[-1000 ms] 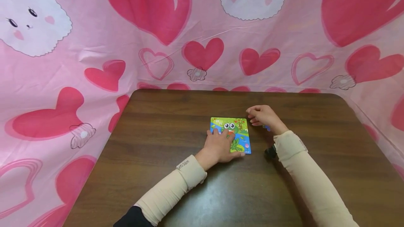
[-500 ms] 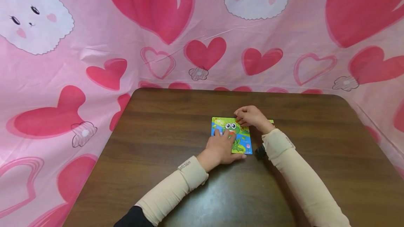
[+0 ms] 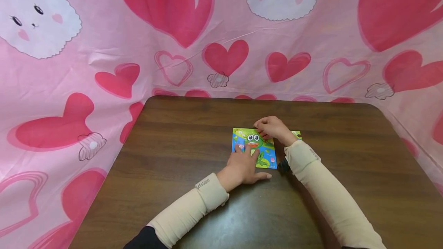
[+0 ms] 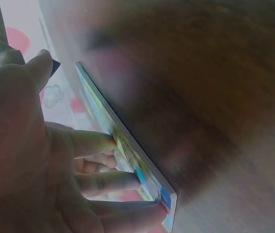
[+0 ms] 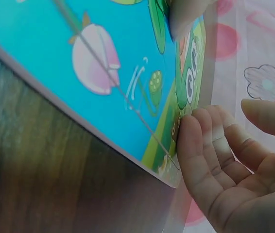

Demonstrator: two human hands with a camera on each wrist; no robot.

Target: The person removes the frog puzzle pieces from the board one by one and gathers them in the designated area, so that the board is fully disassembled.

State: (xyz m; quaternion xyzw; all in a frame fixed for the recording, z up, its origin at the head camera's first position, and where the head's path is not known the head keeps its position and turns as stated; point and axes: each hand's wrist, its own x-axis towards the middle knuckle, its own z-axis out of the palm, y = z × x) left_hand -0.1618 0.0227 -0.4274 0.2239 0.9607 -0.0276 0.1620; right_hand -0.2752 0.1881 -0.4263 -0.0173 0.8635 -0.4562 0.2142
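A square, bright frog picture puzzle (image 3: pixel 268 153) lies flat on the brown table, its frog face showing between both hands. My left hand (image 3: pixel 242 166) rests on its lower left with spread fingers, thumb out past the near edge. In the left wrist view, several fingertips press on the puzzle (image 4: pixel 138 162). At the upper right corner is my right hand (image 3: pixel 271 126), its fingers bent lightly. The right wrist view has those fingertips touching the puzzle's face (image 5: pixel 128 111) at the far corner, with the thumb held apart. A thin seam runs inside the puzzle's edge.
A small green and yellow piece (image 3: pixel 296 134) shows just behind the right wrist, partly hidden. The wooden table (image 3: pixel 173 137) ends at a pink cloth (image 3: pixel 194 72) with hearts, hung behind and at the sides. A dark wrist camera (image 3: pixel 284 166) sits under the right cuff.
My right hand has moved left from beside the puzzle onto its upper right corner. The left hand has slid slightly toward me, its thumb now off the near edge.
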